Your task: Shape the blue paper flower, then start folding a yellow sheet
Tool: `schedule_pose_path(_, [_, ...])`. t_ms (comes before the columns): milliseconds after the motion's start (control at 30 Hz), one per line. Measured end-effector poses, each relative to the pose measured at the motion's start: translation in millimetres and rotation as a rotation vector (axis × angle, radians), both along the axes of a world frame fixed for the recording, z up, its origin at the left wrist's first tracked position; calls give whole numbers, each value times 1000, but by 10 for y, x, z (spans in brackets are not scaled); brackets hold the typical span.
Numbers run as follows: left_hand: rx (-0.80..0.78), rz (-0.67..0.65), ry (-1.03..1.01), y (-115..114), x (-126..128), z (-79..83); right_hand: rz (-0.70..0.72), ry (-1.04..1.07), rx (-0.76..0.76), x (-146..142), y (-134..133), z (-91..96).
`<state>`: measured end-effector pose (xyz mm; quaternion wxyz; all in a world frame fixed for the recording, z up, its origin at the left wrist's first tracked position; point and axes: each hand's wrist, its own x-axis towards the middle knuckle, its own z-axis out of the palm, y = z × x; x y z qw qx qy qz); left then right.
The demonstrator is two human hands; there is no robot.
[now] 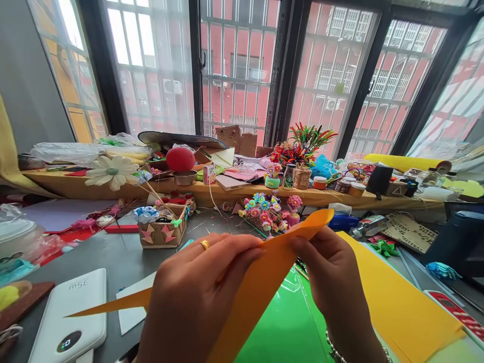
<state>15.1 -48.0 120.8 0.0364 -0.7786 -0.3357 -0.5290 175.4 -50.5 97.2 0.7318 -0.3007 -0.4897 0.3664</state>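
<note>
A sheet of orange paper [264, 275] is held up between my two hands, over a green mat [289, 322]. My left hand [200, 287], with a gold ring on one finger, pinches its upper edge between thumb and fingertips. Farther right along the same edge, the thumb and fingers of my right hand [328, 262] grip the paper. A curled corner sticks up beyond that hand. To the left of my left hand a pointed strip of orange paper [117, 304] juts out; its link to the sheet is hidden behind the hand.
A white power bank [71, 315] lies at the left, near a cardboard box [162, 233] with star shapes. Yellow paper [397, 302] lies at the right. Small craft flowers [264, 209] stand behind my hands. Craft supplies crowd the windowsill [227, 191].
</note>
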Motion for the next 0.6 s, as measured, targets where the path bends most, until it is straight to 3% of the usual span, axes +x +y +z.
schedule_pose_path(267, [12,11,34,-1,-22,9,-31,-1,2,1,-3,-12])
schedule_pose_path(433, [18,12,38,-9,-24,26,23,14,16,-10,-2,-15])
schedule_pose_path(600, [52,-43,-62,-38,25,4,-22,-30,69,25,-47,20])
